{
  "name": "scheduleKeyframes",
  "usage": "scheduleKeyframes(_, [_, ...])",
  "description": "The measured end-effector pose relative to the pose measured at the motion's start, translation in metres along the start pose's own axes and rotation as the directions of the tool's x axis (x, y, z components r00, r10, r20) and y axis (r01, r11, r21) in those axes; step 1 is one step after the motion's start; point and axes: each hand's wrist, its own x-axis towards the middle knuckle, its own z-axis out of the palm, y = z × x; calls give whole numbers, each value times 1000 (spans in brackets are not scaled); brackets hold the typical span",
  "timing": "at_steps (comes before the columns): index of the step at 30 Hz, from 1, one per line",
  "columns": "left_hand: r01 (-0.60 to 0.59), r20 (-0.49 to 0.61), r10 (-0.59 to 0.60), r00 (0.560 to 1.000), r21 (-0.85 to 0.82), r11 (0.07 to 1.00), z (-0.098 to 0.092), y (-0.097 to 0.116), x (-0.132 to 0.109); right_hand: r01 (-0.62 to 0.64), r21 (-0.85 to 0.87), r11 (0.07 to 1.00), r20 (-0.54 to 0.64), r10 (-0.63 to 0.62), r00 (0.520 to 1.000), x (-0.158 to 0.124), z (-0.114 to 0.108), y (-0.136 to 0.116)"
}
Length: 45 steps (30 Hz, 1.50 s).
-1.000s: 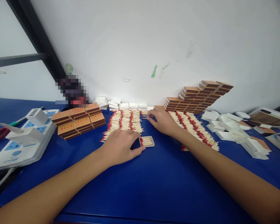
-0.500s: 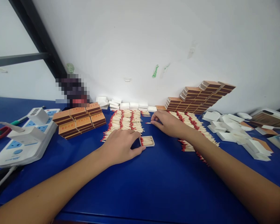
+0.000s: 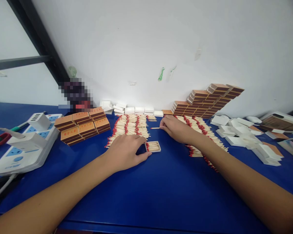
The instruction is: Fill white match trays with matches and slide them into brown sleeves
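A small white matchbox tray (image 3: 159, 147) with red-headed matches (image 3: 151, 146) in it lies on the blue table. My left hand (image 3: 127, 150) holds the tray's left end, thumb at the near side and fingers at the far side. A single match (image 3: 155, 128) lies beyond the tray, its red head to the left. My right hand (image 3: 174, 128) is closed at the plain end of that match; the fingertips are partly hidden. Heaps of matches (image 3: 129, 126) spread behind my left hand, and more matches (image 3: 196, 152) lie under and beside my right forearm.
Orange-and-brown matchboxes (image 3: 81, 126) stand stacked at left, with a stepped stack (image 3: 205, 100) against the wall at right. White trays (image 3: 139, 110) line the wall; others (image 3: 236, 130) lie loose at right. A power strip (image 3: 34, 152) with plugged-in chargers sits at far left.
My right hand has shifted slightly right along the single match, so more of the match shows. My left hand stays on the tray. The view has moved a little.
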Motion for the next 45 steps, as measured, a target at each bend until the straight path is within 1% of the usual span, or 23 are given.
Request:
scheduleKeyframes(4, [2,7,-2,1000,1,1000,0,1,1,4,37,999,-14,-3,1000,0,1,-1])
scheduleKeyframes(9, [7,8,-7,1000,-1,1000,0,0,0,-11,65,998,-12,12,1000,0,-3,-6])
scheduleKeyframes(12, [6,10,-6,1000,-3,1000,1,0,0,-10,72,997,-37,13,999,-1,-5,-11])
scheduleKeyframes(16, [0,7,0,1000,-7,1000,0,0,0,16,79,997,-44,-13,999,2,0,-15])
scheduleKeyframes(20, [-6,1,6,1000,-8,1000,0,0,0,8,71,997,-31,-6,1000,7,5,-16])
scheduleKeyframes(23, [-3,0,3,1000,-9,1000,0,-1,1,16,81,997,-45,-13,999,3,0,-21])
scheduleKeyframes(25, [-1,-3,1,1000,-10,1000,0,-1,1,30,106,994,-47,-25,999,-5,-7,-30])
scheduleKeyframes(27, [4,-1,-4,1000,-11,1000,1,-1,1,36,142,989,-28,-33,999,-16,-16,-44])
scheduleKeyframes(28, [6,1,-6,1000,-12,1000,1,-1,1,36,162,986,-7,-36,999,-22,-21,-51])
scheduleKeyframes(30, [7,3,-7,1000,-12,1000,1,0,1,69,182,981,54,-80,995,-32,-27,-65])
scheduleKeyframes(33, [3,3,-3,1000,-4,1000,0,0,1,82,151,985,139,-103,985,-41,-29,-79])
scheduleKeyframes(35, [1,5,-1,1000,0,1000,0,0,1,89,110,990,172,-107,979,-43,-29,-82])
scheduleKeyframes(38, [-1,4,1,1000,-2,1000,-1,1,1,111,79,991,189,-124,974,-43,-29,-83])
scheduleKeyframes(45, [-3,6,3,1000,-7,1000,0,0,2,66,110,992,205,-87,975,-43,-36,-84])
